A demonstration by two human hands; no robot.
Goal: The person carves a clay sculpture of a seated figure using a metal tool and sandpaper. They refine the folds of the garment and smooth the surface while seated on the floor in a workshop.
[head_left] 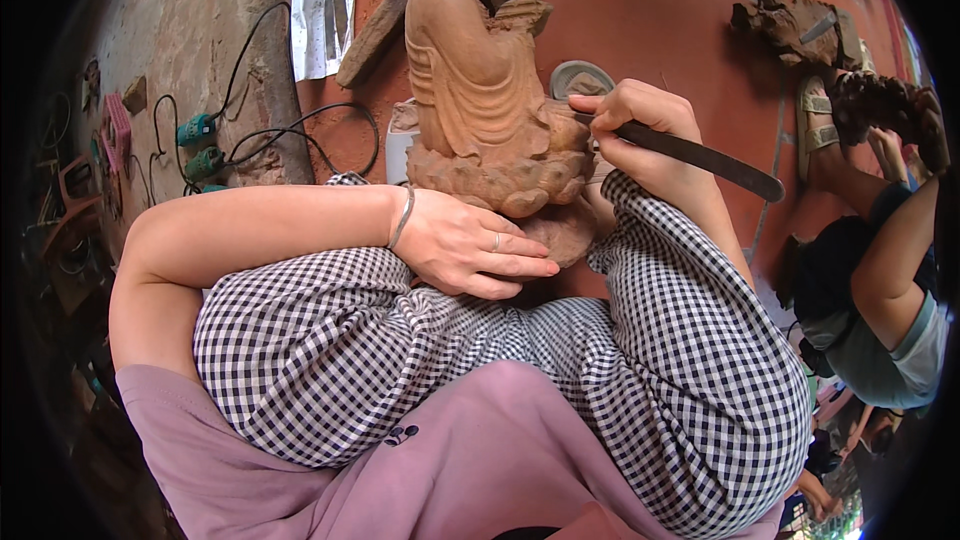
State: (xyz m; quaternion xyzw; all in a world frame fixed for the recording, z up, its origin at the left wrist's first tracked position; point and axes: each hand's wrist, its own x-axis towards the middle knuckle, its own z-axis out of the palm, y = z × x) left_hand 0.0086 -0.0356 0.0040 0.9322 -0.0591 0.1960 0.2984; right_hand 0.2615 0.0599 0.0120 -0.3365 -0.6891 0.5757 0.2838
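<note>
A carved brown statue (470,80) of a seated robed figure stands before me, its base ringed with carved petals. My left hand (470,242) lies flat at the foot of this base, fingers stretched out, with a ring and a bracelet on it. In my right hand (645,125), at the statue's right side, is a long dark flat tool (715,158) with a rounded end, perhaps a file. Its other end points toward the statue's lap; whether it touches the carving I cannot tell.
Green power tools (197,130) with black cords lie to the left. A printed paper sheet (322,20) and a wooden block (375,35) are behind the statue. Beyond my right hand sits a sandal (582,78). At the right, another person (880,290) works near dark carved wood (795,25).
</note>
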